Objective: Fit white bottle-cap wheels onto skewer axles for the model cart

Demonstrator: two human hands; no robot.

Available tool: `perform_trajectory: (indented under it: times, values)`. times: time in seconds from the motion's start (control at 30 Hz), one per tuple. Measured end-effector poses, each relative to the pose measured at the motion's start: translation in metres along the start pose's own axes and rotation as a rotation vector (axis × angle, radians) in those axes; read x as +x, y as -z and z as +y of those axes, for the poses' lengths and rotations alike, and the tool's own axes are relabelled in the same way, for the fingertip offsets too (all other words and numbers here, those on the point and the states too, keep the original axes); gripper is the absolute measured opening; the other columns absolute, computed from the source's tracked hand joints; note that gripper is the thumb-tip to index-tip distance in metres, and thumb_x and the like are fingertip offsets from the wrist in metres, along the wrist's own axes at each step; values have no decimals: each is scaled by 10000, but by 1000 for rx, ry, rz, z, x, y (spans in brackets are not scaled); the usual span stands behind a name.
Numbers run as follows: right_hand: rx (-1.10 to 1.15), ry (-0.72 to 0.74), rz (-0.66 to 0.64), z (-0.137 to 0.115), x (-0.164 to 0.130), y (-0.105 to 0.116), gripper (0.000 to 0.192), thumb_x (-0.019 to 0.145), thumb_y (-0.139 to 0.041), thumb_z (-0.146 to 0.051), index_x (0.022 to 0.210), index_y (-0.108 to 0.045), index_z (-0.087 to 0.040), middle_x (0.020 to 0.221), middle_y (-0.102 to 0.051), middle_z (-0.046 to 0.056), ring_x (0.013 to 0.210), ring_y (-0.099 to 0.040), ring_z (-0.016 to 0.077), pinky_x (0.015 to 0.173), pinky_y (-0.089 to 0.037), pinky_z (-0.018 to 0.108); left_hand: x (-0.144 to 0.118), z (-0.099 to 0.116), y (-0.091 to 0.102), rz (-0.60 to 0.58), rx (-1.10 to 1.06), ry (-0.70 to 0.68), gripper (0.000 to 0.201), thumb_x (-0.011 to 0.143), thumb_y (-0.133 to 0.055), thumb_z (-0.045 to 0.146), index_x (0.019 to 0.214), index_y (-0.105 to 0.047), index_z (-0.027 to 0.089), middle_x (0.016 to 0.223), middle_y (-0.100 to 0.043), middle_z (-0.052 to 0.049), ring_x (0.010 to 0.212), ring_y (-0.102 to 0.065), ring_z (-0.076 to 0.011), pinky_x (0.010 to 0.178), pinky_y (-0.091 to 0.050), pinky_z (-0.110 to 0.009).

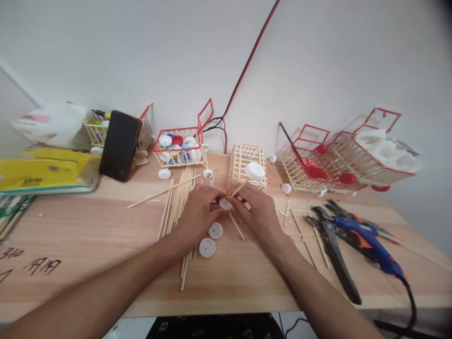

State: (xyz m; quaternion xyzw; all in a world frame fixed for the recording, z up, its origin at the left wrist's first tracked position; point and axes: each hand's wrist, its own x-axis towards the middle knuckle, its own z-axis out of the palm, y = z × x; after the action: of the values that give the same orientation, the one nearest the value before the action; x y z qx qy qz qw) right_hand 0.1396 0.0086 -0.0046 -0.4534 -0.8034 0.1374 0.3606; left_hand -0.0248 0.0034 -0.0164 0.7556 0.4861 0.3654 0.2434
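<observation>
My left hand [199, 212] is closed, thumb and fingers pinching a translucent white bottle cap [226, 203]. My right hand [259, 214] meets it at the cap, fingers closed round a thin wooden stick [240, 188]. A white cap [254, 171] sits at the stick's far end. Whether the stick has entered the pinched cap is hidden by my fingers. Two more caps, one nearer my left hand [215, 230] and a second below it [207, 247], lie on the table. Another stick [236, 225] lies between my hands. Beside my left hand is a bundle of sticks [178, 202].
Behind my hands stand a bare stick basket [247, 153] and a red-rimmed cart [180, 157] full of caps. More carts [307, 165] stand right. Pliers [335, 254] and a blue glue gun [370, 240] lie at right. A phone [120, 146] leans at left.
</observation>
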Motion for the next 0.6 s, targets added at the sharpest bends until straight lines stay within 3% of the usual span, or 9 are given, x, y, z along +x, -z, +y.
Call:
perform_trajectory:
  times: [0.6]
  values:
    - [-18, 50, -9, 0, 0, 1, 110, 873, -550, -251, 855, -653, -215, 928, -654, 48, 906, -583, 200, 805, -442, 325, 0, 0, -1, 2, 12, -5, 156, 765, -634, 177, 919, -654, 194, 917, -673, -7, 894, -551, -188, 799, -413, -324]
